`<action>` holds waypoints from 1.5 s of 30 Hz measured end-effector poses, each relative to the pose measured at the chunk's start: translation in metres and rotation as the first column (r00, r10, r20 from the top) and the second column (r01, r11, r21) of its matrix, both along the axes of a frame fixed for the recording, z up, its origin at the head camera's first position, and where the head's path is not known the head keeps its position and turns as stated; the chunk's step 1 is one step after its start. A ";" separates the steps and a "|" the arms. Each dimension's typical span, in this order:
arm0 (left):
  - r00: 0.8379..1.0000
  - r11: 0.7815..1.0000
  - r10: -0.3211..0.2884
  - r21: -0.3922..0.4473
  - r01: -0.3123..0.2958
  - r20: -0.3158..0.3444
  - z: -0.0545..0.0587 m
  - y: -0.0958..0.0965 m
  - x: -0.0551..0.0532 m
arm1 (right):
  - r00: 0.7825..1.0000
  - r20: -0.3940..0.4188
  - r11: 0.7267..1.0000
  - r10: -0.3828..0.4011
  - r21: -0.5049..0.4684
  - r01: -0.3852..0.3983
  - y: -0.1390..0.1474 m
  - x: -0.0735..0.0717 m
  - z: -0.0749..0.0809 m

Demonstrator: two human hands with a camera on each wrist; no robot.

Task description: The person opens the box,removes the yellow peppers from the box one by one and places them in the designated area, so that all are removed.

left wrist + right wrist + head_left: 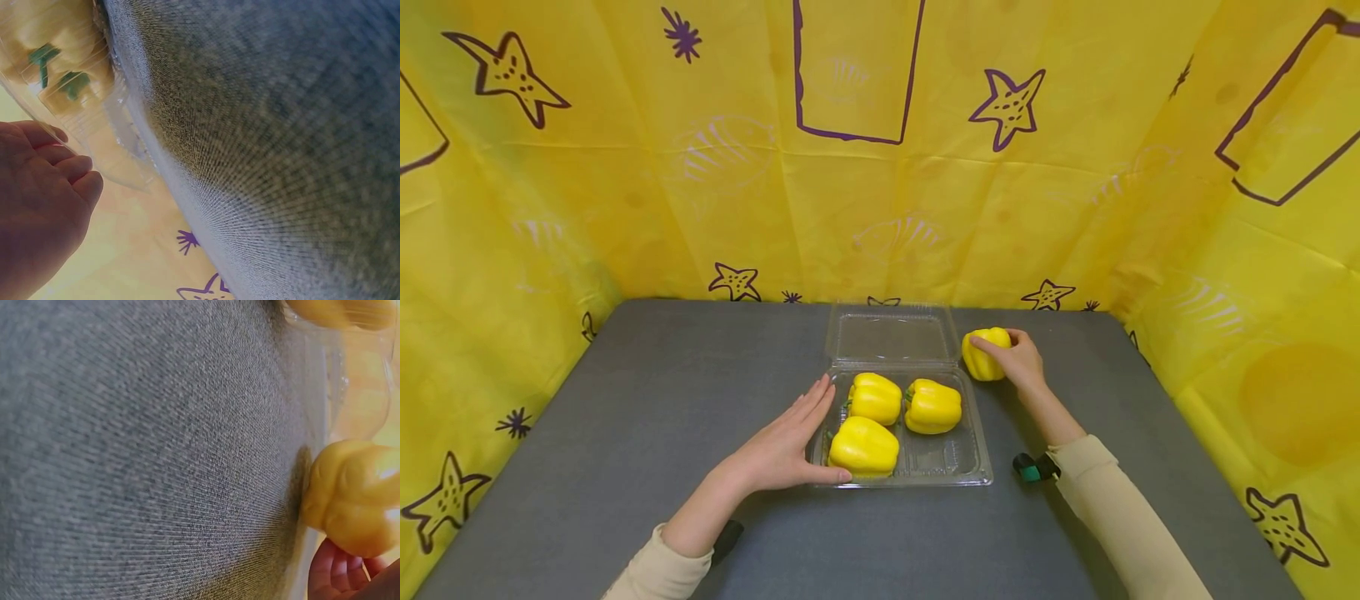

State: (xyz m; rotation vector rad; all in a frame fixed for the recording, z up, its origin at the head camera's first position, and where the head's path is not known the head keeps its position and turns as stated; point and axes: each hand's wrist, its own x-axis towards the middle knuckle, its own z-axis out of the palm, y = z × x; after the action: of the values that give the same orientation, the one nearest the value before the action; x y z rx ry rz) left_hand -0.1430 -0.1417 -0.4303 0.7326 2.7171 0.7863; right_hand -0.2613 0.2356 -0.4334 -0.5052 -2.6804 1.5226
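A clear plastic clamshell container (977, 477) lies on the table with its lid (891, 337) folded back. Three yellow bell peppers sit in its base: a back left pepper (875, 398), a front left pepper (863, 447) and a right pepper (933, 407). My left hand (782, 442) rests along the container's left side, fingers straight, thumb at the front edge. To the right of the lid, my right hand (1021, 360) grips another yellow bell pepper (983, 354) between thumb and fingers. In the right wrist view this bell pepper (353, 497) is close over the table, beside the container.
The grey cloth-covered table (647, 400) extends to both sides of the container. Yellow curtains (850, 208) with starfish and fish drawings surround it at the back and sides. A black and green wrist strap (1036, 468) is on the right wrist.
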 end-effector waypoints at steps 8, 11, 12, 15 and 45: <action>1.000 1.000 0.004 0.000 -0.004 0.003 0.001 0.000 0.001 | 1.000 0.012 0.999 0.010 0.034 -0.010 0.000 -0.006 -0.001; 1.000 1.000 0.002 0.002 -0.002 -0.002 0.001 0.000 0.001 | 1.000 0.016 0.999 0.014 0.048 -0.015 -0.002 -0.008 -0.001; 1.000 1.000 0.002 0.001 -0.002 -0.003 0.001 0.000 0.001 | 1.000 0.018 0.999 0.015 0.052 -0.016 -0.002 -0.009 -0.002; 1.000 1.000 0.003 0.002 -0.003 -0.001 0.000 -0.001 0.002 | 1.000 0.025 0.998 0.017 0.065 -0.019 -0.003 -0.010 -0.003; 1.000 1.000 -0.005 0.025 0.006 -0.014 -0.002 -0.001 0.000 | 0.990 0.119 0.994 0.068 0.074 -0.077 -0.007 -0.015 -0.007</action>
State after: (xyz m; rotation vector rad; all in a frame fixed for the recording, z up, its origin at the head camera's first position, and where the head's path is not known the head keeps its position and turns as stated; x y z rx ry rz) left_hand -0.1425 -0.1423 -0.4321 0.7535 2.7216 0.8180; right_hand -0.2762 0.2283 -0.4399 -0.5140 -2.8645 1.4402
